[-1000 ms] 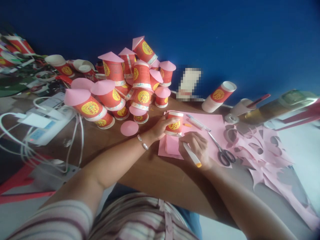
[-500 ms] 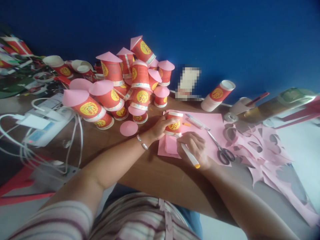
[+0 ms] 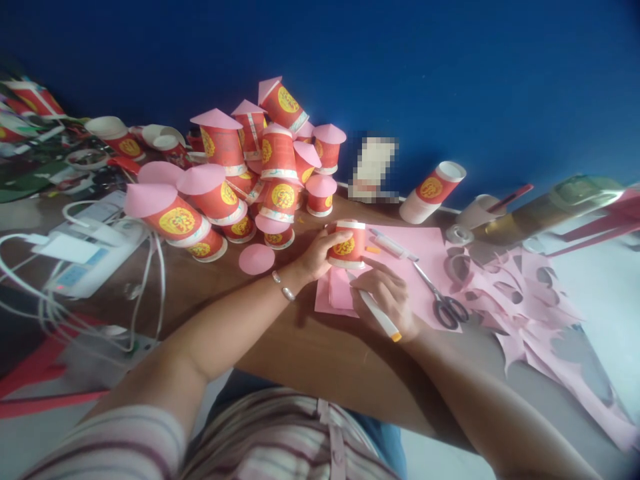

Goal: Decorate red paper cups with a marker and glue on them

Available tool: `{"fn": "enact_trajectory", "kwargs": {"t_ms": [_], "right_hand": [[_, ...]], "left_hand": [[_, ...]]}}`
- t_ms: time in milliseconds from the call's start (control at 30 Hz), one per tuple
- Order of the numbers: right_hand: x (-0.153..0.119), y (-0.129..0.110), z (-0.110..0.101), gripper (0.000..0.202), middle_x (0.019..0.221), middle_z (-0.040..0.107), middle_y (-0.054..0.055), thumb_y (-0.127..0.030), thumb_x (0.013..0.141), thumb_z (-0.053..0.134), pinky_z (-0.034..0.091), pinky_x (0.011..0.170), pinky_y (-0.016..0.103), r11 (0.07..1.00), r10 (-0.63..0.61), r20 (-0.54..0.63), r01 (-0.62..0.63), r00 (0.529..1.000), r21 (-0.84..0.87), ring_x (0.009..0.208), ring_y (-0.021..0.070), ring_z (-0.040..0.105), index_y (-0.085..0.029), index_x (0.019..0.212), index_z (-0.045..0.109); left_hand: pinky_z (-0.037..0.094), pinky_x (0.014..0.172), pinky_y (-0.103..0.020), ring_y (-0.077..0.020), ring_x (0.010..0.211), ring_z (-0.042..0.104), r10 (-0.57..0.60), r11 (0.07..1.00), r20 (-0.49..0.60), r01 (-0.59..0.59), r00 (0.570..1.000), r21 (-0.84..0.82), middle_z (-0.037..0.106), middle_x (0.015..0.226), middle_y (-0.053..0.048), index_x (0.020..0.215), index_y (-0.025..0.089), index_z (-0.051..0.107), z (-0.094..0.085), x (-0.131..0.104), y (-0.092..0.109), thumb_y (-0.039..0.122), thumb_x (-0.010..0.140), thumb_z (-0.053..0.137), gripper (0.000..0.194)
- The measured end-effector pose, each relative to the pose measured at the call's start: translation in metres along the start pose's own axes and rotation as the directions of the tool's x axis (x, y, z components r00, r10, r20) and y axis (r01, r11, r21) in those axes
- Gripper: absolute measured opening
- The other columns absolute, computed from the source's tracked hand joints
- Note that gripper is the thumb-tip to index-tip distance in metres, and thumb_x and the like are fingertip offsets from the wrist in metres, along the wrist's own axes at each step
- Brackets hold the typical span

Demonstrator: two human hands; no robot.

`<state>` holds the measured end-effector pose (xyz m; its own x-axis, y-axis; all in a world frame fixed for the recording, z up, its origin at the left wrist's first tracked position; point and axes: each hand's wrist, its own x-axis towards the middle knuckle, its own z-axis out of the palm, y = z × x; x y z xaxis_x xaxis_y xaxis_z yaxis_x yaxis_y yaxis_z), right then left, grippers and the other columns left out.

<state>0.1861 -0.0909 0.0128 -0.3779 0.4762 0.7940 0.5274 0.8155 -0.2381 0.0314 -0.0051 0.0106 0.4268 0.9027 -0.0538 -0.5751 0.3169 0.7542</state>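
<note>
Table (image 3: pixel 300 340): brown, backed by a blue wall (image 3: pixel 500 80)
Right hand (image 3: pixel 383 293): closed in a writing grip on a pen (image 3: pixel 381 317), fingers bunched toward the tip, likely for fine control
Pen's line: long axis slanting, orange end toward the person and to the right, tip away and to the left, near the cup's lower rim; whether they touch, I cannot tell
Left hand (image 3: pixel 316 257): wrapped on the left of the cup (image 3: pixel 345 245), thumb across its front, other fingers mostly hidden; the hold seems meant to steady it and leave the right side free
Cup: between the hands, over the pink sheet (image 3: pixel 430 243); long axis near upright, wider rim apparently down, yellow emblem facing the person
Stack (image 3: pixel 341 293): pink paper, on the sheet just below the cup
Scissors (image 3: pixel 450 311): beside the right hand, blades pointing away and left, perhaps laid within reach
Scraps (image 3: pixel 530 333): pink offcuts, heaped to the right, seemingly pushed aside
Disc (image 3: pixel 257 259): pink, left of the left hand
Pile (image 3: pixel 279 157): red cups, many pink-topped, heaped before the wall
</note>
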Motion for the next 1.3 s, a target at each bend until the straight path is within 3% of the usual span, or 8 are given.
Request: {"fn": "enact_trajectory", "kwargs": {"t_ms": [367, 500, 633, 867, 1033, 1300], "right_hand": [[-0.003, 0.002, 0.001, 0.023, 0.080, 0.069, -0.002, -0.010, 0.090, 0.064, 0.065, 0.095, 0.050, 0.999, -0.040, 0.028, 0.039, 0.999, 0.031, 0.067, 0.0152, 0.069, -0.024, 0.108, 0.059], [0.000, 0.001, -0.002, 0.022, 0.077, 0.069, 0.000, -0.008, 0.088, 0.065, 0.063, 0.073, 0.036, 1.000, -0.014, -0.012, 0.014, 1.000, -0.017, 0.067, 0.0156, 0.068, -0.022, 0.104, 0.060], [0.003, -0.002, -0.006, 0.017, 0.078, 0.068, 0.001, -0.009, 0.090, 0.062, 0.053, 0.057, 0.025, 0.999, 0.045, 0.033, -0.044, 0.998, -0.022, 0.061, 0.0132, 0.065, -0.022, 0.102, 0.061], [0.002, -0.002, -0.007, 0.017, 0.081, 0.070, 0.002, -0.010, 0.091, 0.061, 0.053, 0.060, 0.025, 0.998, 0.050, 0.051, -0.048, 0.997, -0.038, 0.064, 0.0137, 0.066, -0.021, 0.103, 0.061], [0.003, -0.002, -0.006, 0.014, 0.079, 0.069, 0.002, -0.009, 0.091, 0.061, 0.052, 0.058, 0.025, 0.998, 0.054, 0.035, -0.053, 0.998, -0.032, 0.062, 0.0130, 0.065, -0.021, 0.100, 0.061], [0.010, -0.003, -0.013, 0.007, 0.076, 0.068, 0.000, -0.018, 0.096, 0.057, 0.050, 0.058, 0.025, 0.960, 0.278, 0.059, -0.279, 0.959, 0.012, 0.063, 0.0133, 0.065, -0.023, 0.091, 0.057]], "left_hand": [[0.048, 0.072, -0.027, -0.0124, 0.072, 0.061, 0.004, 0.999, 0.002, -0.004, 1.000, 0.054, 0.065, 0.077, 0.001, 0.084, 0.016, 0.063, 0.002, 0.000, 0.001, 0.037, 0.062, 0.093, 0.043], [0.046, 0.069, -0.027, -0.0119, 0.070, 0.060, -0.011, 1.000, -0.020, 0.011, 1.000, 0.013, 0.063, 0.075, 0.002, 0.079, 0.016, 0.060, 0.002, -0.001, 0.001, 0.037, 0.064, 0.092, 0.041], [0.045, 0.069, -0.027, -0.0115, 0.069, 0.060, -0.013, 1.000, -0.022, 0.014, 1.000, 0.015, 0.063, 0.075, 0.003, 0.081, 0.016, 0.060, 0.001, 0.000, 0.000, 0.037, 0.064, 0.092, 0.042], [0.047, 0.072, -0.027, -0.0115, 0.072, 0.060, -0.017, 0.999, 0.005, 0.017, 1.000, 0.037, 0.065, 0.081, 0.000, 0.091, 0.016, 0.062, 0.000, 0.000, -0.002, 0.038, 0.066, 0.092, 0.044], [0.048, 0.073, -0.027, -0.0112, 0.073, 0.060, -0.004, 0.999, -0.004, 0.004, 1.000, 0.052, 0.063, 0.079, 0.001, 0.086, 0.016, 0.061, -0.002, -0.001, -0.004, 0.039, 0.069, 0.090, 0.041], [0.048, 0.079, -0.029, -0.0152, 0.080, 0.063, 0.050, 0.987, -0.047, -0.042, 0.998, 0.158, 0.066, 0.082, 0.000, 0.086, 0.016, 0.064, 0.003, -0.004, 0.000, 0.044, 0.071, 0.088, 0.039]]}}
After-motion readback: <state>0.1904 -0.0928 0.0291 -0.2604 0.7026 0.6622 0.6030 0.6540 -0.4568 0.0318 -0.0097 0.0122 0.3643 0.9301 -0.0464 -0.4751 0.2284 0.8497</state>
